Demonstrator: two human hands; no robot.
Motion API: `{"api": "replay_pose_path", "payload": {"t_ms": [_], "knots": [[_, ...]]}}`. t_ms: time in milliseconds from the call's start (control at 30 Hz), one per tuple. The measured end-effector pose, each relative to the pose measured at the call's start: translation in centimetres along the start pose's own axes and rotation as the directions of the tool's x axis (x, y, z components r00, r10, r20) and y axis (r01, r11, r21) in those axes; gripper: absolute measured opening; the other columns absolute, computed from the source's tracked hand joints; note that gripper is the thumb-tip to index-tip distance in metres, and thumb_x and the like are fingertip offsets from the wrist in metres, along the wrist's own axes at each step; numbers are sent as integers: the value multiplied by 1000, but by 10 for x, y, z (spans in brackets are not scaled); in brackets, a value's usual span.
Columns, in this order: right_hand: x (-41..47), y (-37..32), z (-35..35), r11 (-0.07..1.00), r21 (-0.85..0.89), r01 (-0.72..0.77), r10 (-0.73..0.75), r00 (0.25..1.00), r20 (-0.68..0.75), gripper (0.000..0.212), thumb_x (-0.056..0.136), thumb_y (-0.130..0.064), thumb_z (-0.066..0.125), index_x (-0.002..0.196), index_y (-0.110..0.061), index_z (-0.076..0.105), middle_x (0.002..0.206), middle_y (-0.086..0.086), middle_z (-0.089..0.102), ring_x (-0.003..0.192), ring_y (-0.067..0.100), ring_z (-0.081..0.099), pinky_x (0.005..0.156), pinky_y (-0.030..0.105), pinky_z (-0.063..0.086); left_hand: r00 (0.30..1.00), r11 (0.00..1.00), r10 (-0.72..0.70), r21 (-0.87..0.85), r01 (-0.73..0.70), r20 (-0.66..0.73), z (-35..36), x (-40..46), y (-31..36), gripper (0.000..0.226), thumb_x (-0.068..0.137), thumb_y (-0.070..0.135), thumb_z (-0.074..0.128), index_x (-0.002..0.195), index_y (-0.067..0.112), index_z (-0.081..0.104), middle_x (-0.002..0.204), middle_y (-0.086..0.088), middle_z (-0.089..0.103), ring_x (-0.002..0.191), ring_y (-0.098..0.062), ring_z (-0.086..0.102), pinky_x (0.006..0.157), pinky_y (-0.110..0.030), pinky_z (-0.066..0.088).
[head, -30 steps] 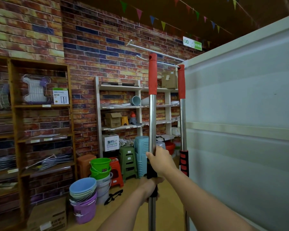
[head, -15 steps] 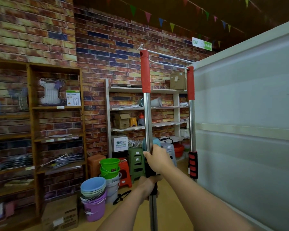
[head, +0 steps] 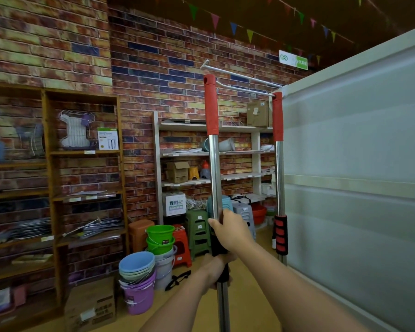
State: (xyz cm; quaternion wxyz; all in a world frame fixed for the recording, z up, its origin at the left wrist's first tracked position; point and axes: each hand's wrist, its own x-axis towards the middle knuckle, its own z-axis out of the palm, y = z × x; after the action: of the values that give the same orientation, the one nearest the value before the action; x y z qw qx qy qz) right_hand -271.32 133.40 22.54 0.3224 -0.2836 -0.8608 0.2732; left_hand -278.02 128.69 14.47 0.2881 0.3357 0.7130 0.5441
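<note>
Gripping the steel pole (head: 215, 168) two-handed, you have it upright, left of the white panel (head: 357, 152) and apart from it. A second pole (head: 279, 168) stands right at that panel's near edge. The step looks like bringing your pole over beside it. Hold the shaft plumb and move slowly, so the red sleeve (head: 210, 104) on top clears the metal rails (head: 240, 76) jutting left from the panel's top corner. Right hand (head: 233, 232): fingers curled tight round the shaft. Left hand (head: 217, 268): directly below, wrapped round the black grip (head: 216, 248), fingertips mostly hidden.
</note>
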Motion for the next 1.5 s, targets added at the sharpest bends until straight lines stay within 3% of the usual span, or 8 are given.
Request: {"api": "replay_pose_path", "payload": {"t_ms": [167, 533, 733, 900, 1100, 1233, 1400, 1500], "knots": [[-4, 7, -4, 1000, -11, -2, 2, 1000, -20, 26, 91, -43, 49, 88, -17, 46, 100, 10, 64, 96, 29, 61, 83, 42, 52, 1000, 1000, -25, -16, 25, 18, 7, 5, -2, 19, 73, 30, 65, 79, 13, 59, 60, -2, 57, 52, -21, 59, 67, -36, 48], [10, 26, -11, 999, 18, -51, 51, 998, -21, 27, 90, -41, 51, 84, -15, 47, 84, 5, 57, 82, 24, 57, 69, 35, 46, 991, 990, -105, 104, 96, 88, 18, 24, 4, 29, 75, 46, 61, 78, 17, 58, 63, 2, 59, 56, -16, 62, 58, -24, 41], [10, 29, -14, 999, 22, -43, 43, 999, -25, 27, 91, -41, 51, 87, -15, 47, 90, 7, 60, 90, 27, 61, 69, 34, 46, 996, 993, -59, 108, 52, 65, 20, 28, -2, 32, 75, 46, 62, 81, 14, 58, 67, 1, 61, 55, -15, 63, 63, -26, 43], [10, 16, -7, 1000, -1, -2, 2, 1000, -13, 29, 90, -44, 50, 87, -15, 48, 93, 7, 62, 92, 28, 62, 79, 41, 54, 998, 996, -62, 67, 60, 19, 8, 20, -1, 61, 57, 48, 67, 100, 6, 58, 65, -1, 65, 58, -21, 65, 70, -32, 49], [9, 3, -3, 999, -33, 20, -20, 1000, -6, 34, 90, -44, 50, 97, -11, 52, 101, 10, 64, 96, 29, 62, 83, 44, 54, 998, 998, -60, 11, 60, 4, -1, 18, 2, 42, 53, 42, 69, 80, 10, 59, 57, -1, 59, 54, -24, 61, 70, -34, 42], [6, 3, 4, 999, -47, 15, -14, 1000, 15, 39, 91, -45, 49, 106, -10, 52, 108, 10, 63, 100, 28, 61, 85, 44, 54, 994, 994, -112, -16, 111, -9, -6, 19, -3, 21, 70, 28, 68, 75, 11, 59, 54, -2, 58, 49, -23, 59, 69, -34, 45], [8, 5, 8, 999, -43, 14, -14, 1000, 4, 39, 90, -47, 49, 104, -10, 52, 106, 10, 63, 98, 27, 61, 84, 44, 54, 990, 991, -137, -4, 137, 11, -8, 17, -2, 16, 75, 29, 65, 76, 14, 59, 59, -1, 58, 53, -21, 61, 70, -32, 46], [8, 6, 6, 999, -42, 17, -18, 1000, -13, 31, 88, -47, 51, 89, -16, 51, 97, 5, 62, 94, 25, 62, 81, 41, 54, 991, 992, -129, 12, 128, 32, -6, 16, -1, 20, 73, 33, 66, 74, 15, 58, 58, 1, 57, 54, -20, 61, 76, -33, 45]]}}
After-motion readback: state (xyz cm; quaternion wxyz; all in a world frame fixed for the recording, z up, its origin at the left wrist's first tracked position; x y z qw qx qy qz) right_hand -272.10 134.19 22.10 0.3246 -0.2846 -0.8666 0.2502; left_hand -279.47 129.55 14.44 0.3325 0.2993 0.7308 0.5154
